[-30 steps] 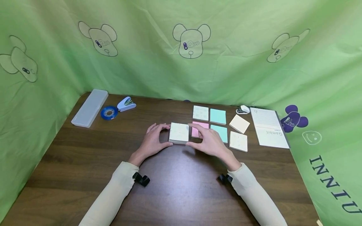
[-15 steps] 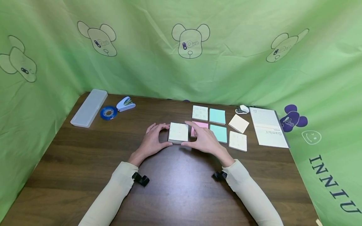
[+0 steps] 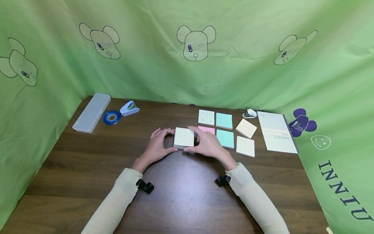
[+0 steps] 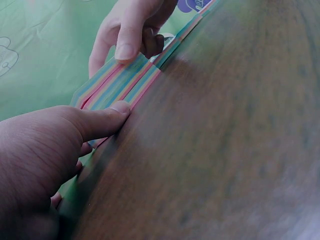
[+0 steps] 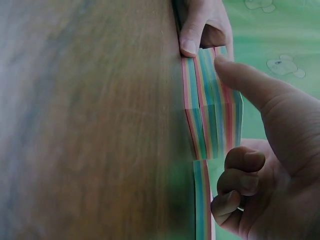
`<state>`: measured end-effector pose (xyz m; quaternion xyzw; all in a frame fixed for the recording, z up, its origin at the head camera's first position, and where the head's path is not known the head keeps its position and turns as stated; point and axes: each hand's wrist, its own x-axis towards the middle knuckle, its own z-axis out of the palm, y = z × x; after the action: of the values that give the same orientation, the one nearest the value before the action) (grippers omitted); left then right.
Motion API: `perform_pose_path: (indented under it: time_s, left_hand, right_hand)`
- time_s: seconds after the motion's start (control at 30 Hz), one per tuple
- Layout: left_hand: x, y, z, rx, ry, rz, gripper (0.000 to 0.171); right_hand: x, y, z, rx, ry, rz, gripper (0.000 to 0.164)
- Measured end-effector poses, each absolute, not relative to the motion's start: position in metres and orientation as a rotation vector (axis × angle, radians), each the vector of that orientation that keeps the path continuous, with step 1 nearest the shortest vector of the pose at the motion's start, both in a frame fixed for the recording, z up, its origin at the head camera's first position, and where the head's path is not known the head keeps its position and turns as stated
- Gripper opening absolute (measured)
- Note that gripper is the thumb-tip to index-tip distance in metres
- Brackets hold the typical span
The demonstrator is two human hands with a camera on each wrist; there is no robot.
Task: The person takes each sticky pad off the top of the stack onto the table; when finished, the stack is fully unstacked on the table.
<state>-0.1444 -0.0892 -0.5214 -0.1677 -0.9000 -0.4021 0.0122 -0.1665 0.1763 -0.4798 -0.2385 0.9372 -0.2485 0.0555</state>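
Observation:
A stack of sticky note pads [image 3: 183, 137] with a white top sheet lies mid-table; its sides show striped pastel layers in both wrist views. My left hand [image 3: 157, 144] grips the left end, thumb at the near edge and fingers round the far edge. In the left wrist view that thumb [image 4: 110, 117] presses low on the striped side. My right hand [image 3: 208, 143] spans the right end, index at the far corner. Its thumb [image 5: 250, 82] lies against the upper layers of the near side, and its other fingers are curled.
Right of the stack lie a pink pad [image 3: 206, 129], two mint pads [image 3: 225, 139], a white printed pad [image 3: 206, 117] and two cream pads [image 3: 245, 146]. Beyond are a white stapler [image 3: 250, 113] and notepad [image 3: 276, 131]. Far left: pencil case [image 3: 92, 113], blue tape roll [image 3: 112, 117], blue stapler [image 3: 129, 108].
My right hand has slid left along the stack, its thumb and index now further in from the right end. The left hand and the stack look unmoved.

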Motion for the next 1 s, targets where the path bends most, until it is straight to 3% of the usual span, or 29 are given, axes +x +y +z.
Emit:
perform_pose_path:
  time_s: [0.3,1.0]
  left_hand:
    - [-0.146,-0.089,-0.524,-0.530,-2.794,-1.250,0.068]
    - [-0.146,-0.089,-0.524,-0.516,-2.801,-1.254,0.069]
  right_hand:
    - [-0.173,0.178,-0.493,-0.820,2.876,-0.854,0.086]
    - [-0.159,0.196,-0.475,-0.698,2.900,-0.906,0.086]
